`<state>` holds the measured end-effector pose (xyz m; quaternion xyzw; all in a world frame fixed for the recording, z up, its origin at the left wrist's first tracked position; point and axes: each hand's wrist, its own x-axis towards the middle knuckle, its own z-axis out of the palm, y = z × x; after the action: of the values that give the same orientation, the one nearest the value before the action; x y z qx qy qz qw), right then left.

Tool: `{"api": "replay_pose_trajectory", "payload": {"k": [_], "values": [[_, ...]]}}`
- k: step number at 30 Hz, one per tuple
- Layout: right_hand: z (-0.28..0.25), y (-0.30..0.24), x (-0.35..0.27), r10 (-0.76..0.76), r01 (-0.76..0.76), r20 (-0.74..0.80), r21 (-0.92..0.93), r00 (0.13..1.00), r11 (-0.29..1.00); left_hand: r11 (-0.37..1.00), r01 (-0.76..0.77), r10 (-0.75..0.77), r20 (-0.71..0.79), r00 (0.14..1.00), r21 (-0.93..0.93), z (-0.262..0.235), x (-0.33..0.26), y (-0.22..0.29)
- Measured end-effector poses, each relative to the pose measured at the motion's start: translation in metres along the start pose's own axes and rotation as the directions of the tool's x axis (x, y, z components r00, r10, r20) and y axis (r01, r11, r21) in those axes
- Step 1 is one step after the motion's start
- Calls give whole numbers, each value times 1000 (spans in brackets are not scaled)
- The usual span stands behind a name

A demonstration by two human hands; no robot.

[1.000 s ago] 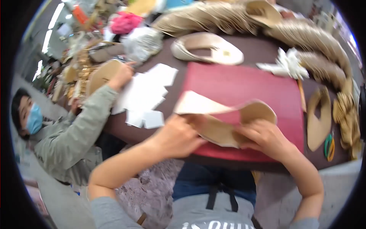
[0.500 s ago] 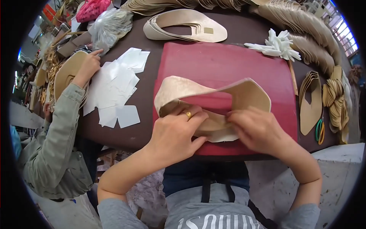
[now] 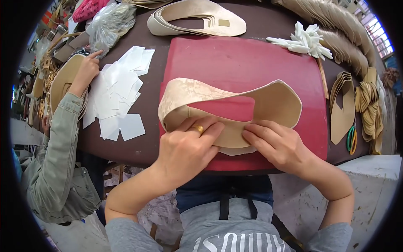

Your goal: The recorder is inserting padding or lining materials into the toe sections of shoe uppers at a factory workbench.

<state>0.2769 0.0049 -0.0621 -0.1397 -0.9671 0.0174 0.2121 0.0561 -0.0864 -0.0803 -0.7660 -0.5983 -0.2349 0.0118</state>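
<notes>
Shoe upper (image 3: 184, 90) spread wider, red mat (image 3: 243, 63) beneath, brown tabletop (image 3: 260, 23), gridded window (image 3: 379, 35)

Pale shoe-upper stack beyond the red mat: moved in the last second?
No. The pale stack keeps its place against the red mat, just past its far edge toward the left; both shifted together in view.
</notes>
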Motion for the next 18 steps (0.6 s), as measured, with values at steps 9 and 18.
{"api": "replay_pose_trajectory", "payload": {"k": [9,18], "values": [[1,7,-10,-127,139,118,-99,985,985,957,-290,284,164,945,12,-19,-6,-28],[-5,0,-30,-58,34,310,81,949,996,912,-379,292,403,867,155,-42,-26,-41]]}}
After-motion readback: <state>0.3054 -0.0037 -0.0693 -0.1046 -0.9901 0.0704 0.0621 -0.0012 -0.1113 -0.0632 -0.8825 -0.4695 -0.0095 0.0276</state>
